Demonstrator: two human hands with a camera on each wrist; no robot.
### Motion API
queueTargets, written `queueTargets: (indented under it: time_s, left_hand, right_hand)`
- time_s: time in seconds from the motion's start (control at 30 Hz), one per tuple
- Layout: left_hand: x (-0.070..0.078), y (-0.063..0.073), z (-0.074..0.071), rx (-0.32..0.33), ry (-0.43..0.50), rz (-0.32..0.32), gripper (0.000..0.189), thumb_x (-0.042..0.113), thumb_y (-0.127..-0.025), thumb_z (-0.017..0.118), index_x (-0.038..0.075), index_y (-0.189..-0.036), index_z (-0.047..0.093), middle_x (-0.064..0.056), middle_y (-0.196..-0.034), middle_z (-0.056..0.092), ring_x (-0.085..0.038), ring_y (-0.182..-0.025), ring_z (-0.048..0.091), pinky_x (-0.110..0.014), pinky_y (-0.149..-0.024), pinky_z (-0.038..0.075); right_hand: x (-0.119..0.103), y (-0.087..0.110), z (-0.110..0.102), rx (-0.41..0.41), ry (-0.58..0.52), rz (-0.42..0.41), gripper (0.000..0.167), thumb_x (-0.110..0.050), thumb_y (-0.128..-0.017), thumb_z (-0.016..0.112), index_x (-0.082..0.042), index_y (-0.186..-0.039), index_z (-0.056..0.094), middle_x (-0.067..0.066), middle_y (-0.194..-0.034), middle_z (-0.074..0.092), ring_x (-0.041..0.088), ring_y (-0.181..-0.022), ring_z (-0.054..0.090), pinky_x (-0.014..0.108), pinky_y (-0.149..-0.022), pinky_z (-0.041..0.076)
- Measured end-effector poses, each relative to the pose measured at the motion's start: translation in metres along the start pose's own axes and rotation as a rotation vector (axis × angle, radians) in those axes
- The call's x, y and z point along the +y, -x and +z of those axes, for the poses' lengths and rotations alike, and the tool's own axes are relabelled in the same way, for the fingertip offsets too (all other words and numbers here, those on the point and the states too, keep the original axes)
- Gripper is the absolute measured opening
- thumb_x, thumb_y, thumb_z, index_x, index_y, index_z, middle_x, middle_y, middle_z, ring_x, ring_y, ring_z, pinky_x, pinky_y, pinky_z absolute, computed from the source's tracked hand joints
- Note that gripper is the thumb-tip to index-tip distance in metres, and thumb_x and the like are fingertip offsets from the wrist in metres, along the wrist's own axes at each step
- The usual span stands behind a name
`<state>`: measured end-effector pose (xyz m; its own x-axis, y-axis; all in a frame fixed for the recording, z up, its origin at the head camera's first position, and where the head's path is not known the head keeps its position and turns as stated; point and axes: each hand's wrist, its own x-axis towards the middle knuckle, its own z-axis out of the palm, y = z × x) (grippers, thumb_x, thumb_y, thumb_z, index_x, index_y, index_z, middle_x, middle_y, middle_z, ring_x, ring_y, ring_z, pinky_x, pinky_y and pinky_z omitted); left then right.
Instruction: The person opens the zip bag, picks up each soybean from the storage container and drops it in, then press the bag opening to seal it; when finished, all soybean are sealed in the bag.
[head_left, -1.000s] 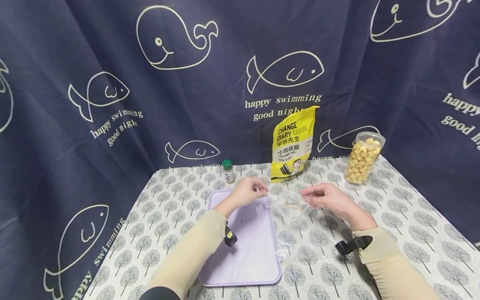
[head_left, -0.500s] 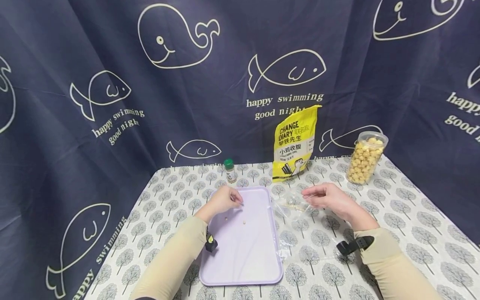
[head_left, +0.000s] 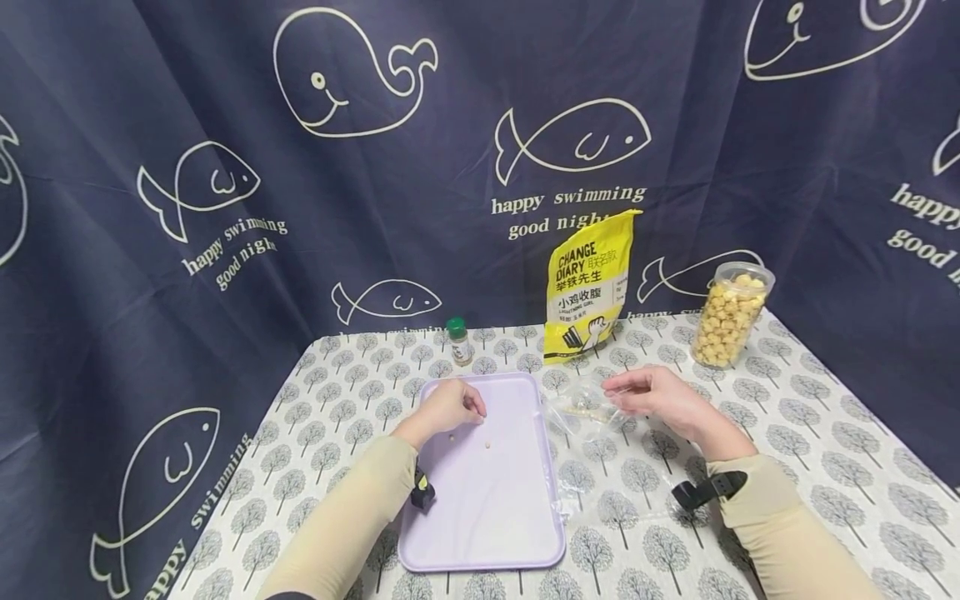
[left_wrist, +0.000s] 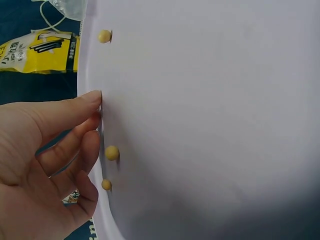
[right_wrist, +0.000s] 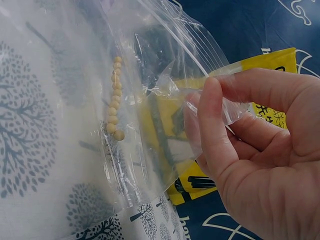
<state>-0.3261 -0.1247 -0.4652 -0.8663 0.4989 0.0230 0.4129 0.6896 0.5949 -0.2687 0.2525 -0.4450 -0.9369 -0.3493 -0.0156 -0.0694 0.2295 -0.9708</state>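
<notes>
My left hand (head_left: 456, 404) is low over the lilac tray (head_left: 517, 533), its fingers bent and thumb tip close to the index fingertip. Whether anything lies between those fingertips is hidden. Small round beige beans, perhaps soybeans, lie on the tray: one bean (left_wrist: 104, 36) above the hand in the left wrist view, another bean (left_wrist: 112, 153) and a smaller-looking bean (left_wrist: 106, 184) beside the lower fingers. My right hand (head_left: 667, 404) pinches the rim of a clear zip bag (right_wrist: 145, 165) between thumb and fingers. Inside, several beans (right_wrist: 116, 95) are gathered in a row along a fold.
Behind the tray stands a small green-capped jar (head_left: 459, 342). A yellow snack bag (head_left: 588, 292) is upright behind the zip bag, and a clear tub of yellow puffed balls (head_left: 731, 317) stands at the back right. A dark curtain (head_left: 420, 208) hangs behind the tree-print tablecloth (head_left: 315, 433).
My left hand has moved left and slightly down, from near the zip bag to over the tray, uncovering another bean. My right hand keeps its grip on the zip bag.
</notes>
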Motion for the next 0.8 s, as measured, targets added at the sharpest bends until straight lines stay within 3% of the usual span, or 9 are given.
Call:
queueTargets:
  time_s: [0.27, 0.5, 0.8]
  left_hand:
    - [0.014, -0.01, 0.003, 0.075, 0.103, -0.01, 0.007, 0.007, -0.087, 0.078, 0.014, -0.087, 0.075, 0.006, -0.082, 0.071, -0.009, -0.073, 0.063, -0.027, -0.068, 0.053]
    - [0.056, -0.027, 0.01, 0.133, 0.13, 0.08, 0.006, 0.014, -0.088, 0.079, 0.016, -0.093, 0.076, 0.008, -0.09, 0.073, -0.01, -0.085, 0.063, -0.03, -0.081, 0.052]
    - [0.109, -0.044, 0.037, 0.106, 0.132, 0.229, 0.007, 0.012, -0.087, 0.081, 0.016, -0.092, 0.078, 0.011, -0.086, 0.073, -0.003, -0.076, 0.061, -0.019, -0.074, 0.05]
  right_hand:
    - [-0.002, 0.001, 0.0, -0.002, -0.001, 0.001, 0.044, 0.002, -0.091, 0.069, 0.018, -0.129, 0.055, 0.03, -0.117, 0.065, 0.02, -0.086, 0.069, 0.035, -0.079, 0.059]
    - [-0.001, 0.001, -0.001, 0.002, -0.002, 0.005, 0.044, 0.002, -0.091, 0.069, 0.018, -0.13, 0.055, 0.031, -0.119, 0.064, 0.021, -0.088, 0.069, 0.037, -0.082, 0.059]
    - [-0.003, 0.003, 0.0, -0.001, 0.002, -0.007, 0.043, 0.002, -0.092, 0.068, 0.019, -0.129, 0.056, 0.032, -0.118, 0.065, 0.024, -0.093, 0.071, 0.032, -0.081, 0.059]
